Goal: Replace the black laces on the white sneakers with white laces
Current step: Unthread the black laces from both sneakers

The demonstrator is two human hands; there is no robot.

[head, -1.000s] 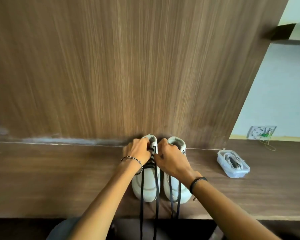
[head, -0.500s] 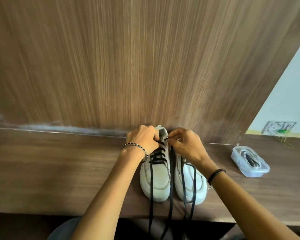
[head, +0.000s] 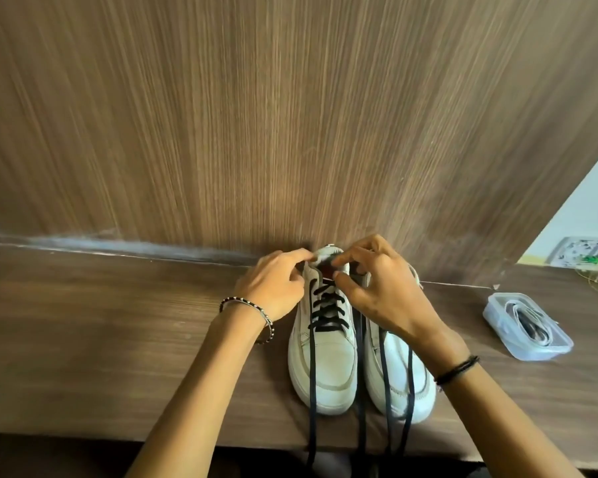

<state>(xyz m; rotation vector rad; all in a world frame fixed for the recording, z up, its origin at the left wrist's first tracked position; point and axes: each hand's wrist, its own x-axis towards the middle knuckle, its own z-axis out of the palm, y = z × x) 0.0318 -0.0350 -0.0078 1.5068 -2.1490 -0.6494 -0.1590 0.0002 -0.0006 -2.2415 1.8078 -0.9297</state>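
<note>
DESK-TOP RELACING: On a wooden desk (head: 118,339) a pair of white shoes stands toes toward the person, the left sneaker (head: 325,360) threaded with black laces (head: 327,305). The left hand (head: 273,288) and right hand (head: 384,294) both pinch the top of its tongue, by the uppermost crossing. Loose ends hang over the desk's front edge. A hard tug could drag the shoe off, or tangle them with the strands of the right sneaker (head: 397,384). What look like white laces (head: 516,310) wait in a clear box (head: 546,353), well apart. No brand or lettering is legible.
</note>
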